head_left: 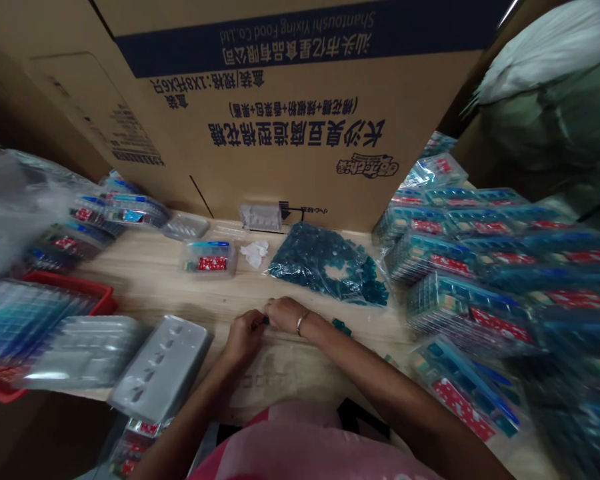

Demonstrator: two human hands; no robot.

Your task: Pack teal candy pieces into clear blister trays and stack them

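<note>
My left hand (244,335) and my right hand (285,313) meet at the middle of the wooden table (145,280), fingers curled together around a small teal piece (266,321) pinched between them. A bracelet circles my right wrist. Just beyond the hands lies a clear bag of teal pieces (327,263). One loose teal piece (341,326) rests by my right forearm. A packed clear case with a red label (209,257) sits further back.
A big cardboard box (290,113) stands across the back. Stacks of packed clear cases (480,267) fill the right side. Grey plastic trays (160,370) and a red basket (100,293) of cases lie at left, with more cases (100,217) behind. A white crumpled scrap (255,252) lies near the bag.
</note>
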